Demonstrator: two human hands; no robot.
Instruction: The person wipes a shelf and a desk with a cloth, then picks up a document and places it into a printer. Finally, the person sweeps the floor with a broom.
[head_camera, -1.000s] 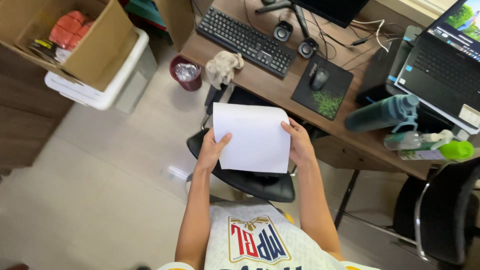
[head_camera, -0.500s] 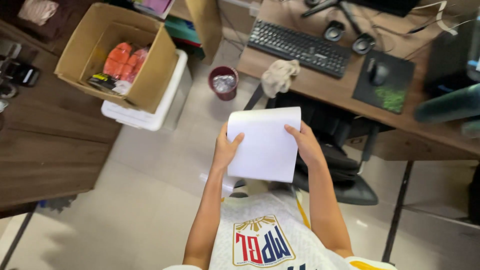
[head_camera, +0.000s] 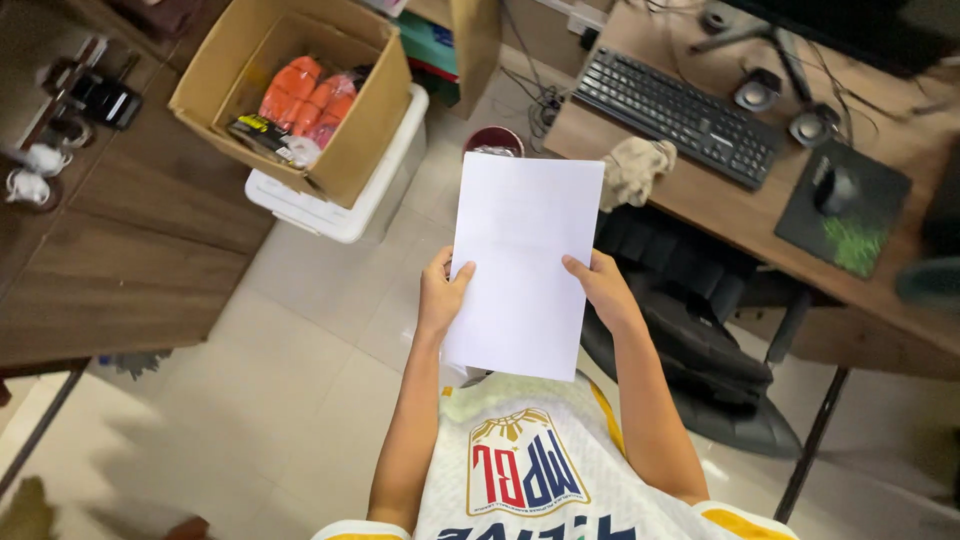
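Both hands, left (head_camera: 440, 296) and right (head_camera: 600, 290), grip a white sheet (head_camera: 525, 260) over pale tile floor (head_camera: 230, 400), beside a wooden desk (head_camera: 700, 190).

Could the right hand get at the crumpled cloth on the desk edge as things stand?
Probably yes, once free: the right hand grips the white sheet together with the left hand, and the cloth lies just beyond it, nothing between.

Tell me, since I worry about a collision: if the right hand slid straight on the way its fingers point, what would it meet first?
The right hand points up-left across the white sheet of paper, so it would probably first meet the left hand gripping the opposite edge.
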